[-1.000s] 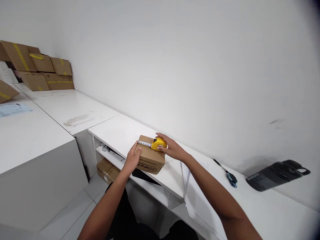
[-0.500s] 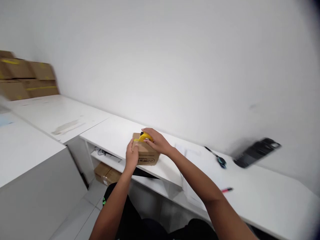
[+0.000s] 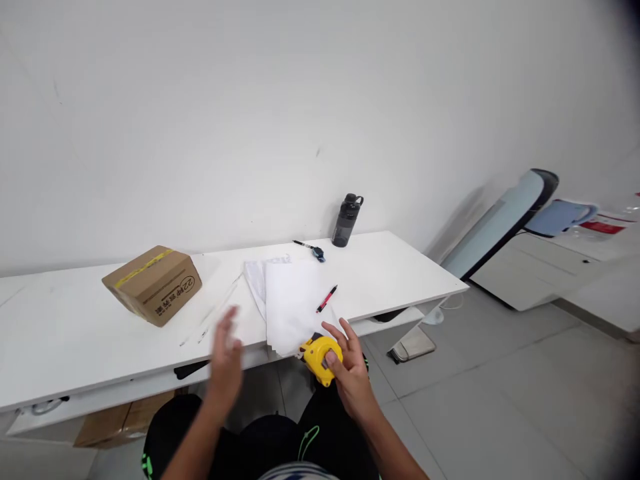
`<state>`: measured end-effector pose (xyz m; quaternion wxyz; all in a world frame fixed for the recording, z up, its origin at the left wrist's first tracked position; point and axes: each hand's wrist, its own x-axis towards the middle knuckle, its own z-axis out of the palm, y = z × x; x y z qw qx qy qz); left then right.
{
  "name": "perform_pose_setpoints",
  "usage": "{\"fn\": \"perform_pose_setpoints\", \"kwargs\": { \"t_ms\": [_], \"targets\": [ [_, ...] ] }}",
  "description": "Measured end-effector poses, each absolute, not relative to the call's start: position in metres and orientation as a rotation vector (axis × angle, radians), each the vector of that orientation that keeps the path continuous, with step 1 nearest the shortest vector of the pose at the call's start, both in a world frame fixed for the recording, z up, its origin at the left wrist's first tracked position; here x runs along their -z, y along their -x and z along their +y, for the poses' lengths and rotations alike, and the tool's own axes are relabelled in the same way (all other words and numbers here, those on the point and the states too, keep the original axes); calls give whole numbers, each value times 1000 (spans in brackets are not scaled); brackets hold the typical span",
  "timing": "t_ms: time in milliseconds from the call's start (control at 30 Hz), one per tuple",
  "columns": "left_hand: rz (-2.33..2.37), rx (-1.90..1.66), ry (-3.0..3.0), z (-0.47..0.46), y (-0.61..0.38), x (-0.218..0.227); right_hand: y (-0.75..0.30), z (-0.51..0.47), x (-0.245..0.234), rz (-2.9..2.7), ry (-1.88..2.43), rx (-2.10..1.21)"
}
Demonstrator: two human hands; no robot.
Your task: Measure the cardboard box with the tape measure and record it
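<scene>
Yellow tape measure (image 3: 320, 360): held up at the near edge of the worktop (image 3: 385, 280), well apart from the box; no drawn-out blade shows; whether it touches the papers cannot be told.
Right grip (image 3: 350, 373): narrow, holding the yellow tape measure, thumb laid on its face, some fingers standing free beside it.
Left grip (image 3: 225, 363): holding nothing, fairly wide; blurred, so the exact finger spread cannot be told; it hangs left of the papers, touching nothing that shows.
Box (image 3: 157, 283): on the worktop at the left, yellow strip along its top, neither grip on it.
Papers (image 3: 290, 300): stacked before the person; the red-and-black pen (image 3: 327, 299) lies at their right side, untouched.
Step in hand: judged to lie between handlings; tape carried, box let be.
Next move: freeing the right grip would call for a clear spot for the tape; reaching the pen would call for passing just beyond it; the left grip seems free to help.
</scene>
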<state>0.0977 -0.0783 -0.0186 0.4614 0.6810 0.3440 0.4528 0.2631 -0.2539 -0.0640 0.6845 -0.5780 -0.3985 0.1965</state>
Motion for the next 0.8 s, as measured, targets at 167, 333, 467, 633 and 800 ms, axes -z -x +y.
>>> {"fn": "perform_pose_setpoints", "kwargs": {
  "t_ms": [167, 333, 467, 633, 800],
  "targets": [
    [569, -623, -1415, -167, -149, 55, -254, -239, 67, -1184, 1332, -298],
    [766, -609, -1500, -113, -145, 39, -328, -220, 52, -1411, 1687, 65],
    [680, -543, -1673, -32, -159, 20, -413, -193, 58, -1583, 2227, 196],
    [616, -460, -1748, 35, -220, 24, -459, -178, 72, -2044, 2242, 241],
    [497, -232, -1754, 42, -242, 41, -471, -172, 59, -1705, 2057, 308]
  ]
}}
